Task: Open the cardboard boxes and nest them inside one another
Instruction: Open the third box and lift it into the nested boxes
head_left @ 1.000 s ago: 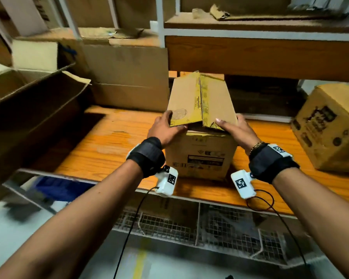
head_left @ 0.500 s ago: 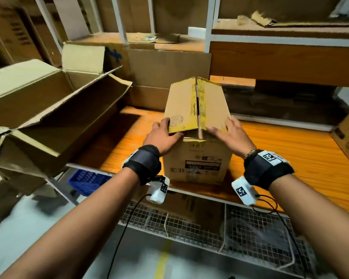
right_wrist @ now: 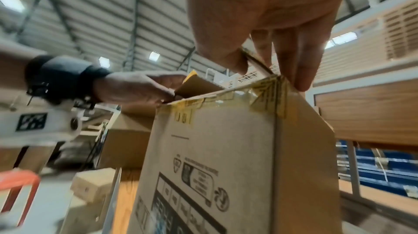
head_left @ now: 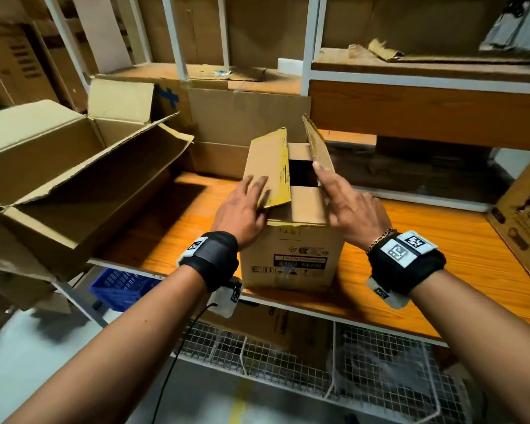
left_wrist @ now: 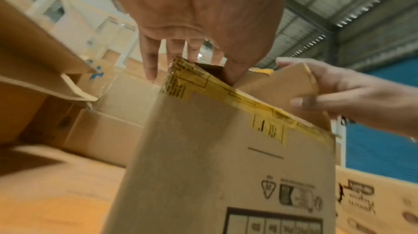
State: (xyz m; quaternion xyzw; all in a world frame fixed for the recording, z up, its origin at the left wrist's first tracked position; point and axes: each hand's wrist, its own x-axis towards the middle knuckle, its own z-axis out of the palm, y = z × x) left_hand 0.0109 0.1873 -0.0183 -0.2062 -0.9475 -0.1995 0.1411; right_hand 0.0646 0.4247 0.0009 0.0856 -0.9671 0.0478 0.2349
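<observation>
A small cardboard box (head_left: pixel 291 246) with yellow tape stands on the orange wooden shelf (head_left: pixel 410 240), near its front edge. My left hand (head_left: pixel 257 194) pinches its left top flap (head_left: pixel 270 166), fingers on top and thumb underneath. My right hand (head_left: pixel 325 179) pinches the right top flap (head_left: pixel 318 148), which stands nearly upright. A dark opening (head_left: pixel 300 175) shows between the flaps. The left wrist view shows the box (left_wrist: pixel 214 166) with my thumb behind the flap's edge. A large open cardboard box (head_left: pixel 58 185) lies tilted at the left, its flaps spread.
A printed box (head_left: pixel 520 215) stands on the shelf at the right edge. Flat cardboard (head_left: pixel 242 117) leans behind the small box, under an upper wooden shelf (head_left: pixel 426 108). Below are a blue crate (head_left: pixel 120 286) and wire mesh baskets (head_left: pixel 318 362).
The two top flaps, closed together before, have been pulled apart; the right one is raised and the box's inside shows. My head view has shifted left, bringing the large open box into sight.
</observation>
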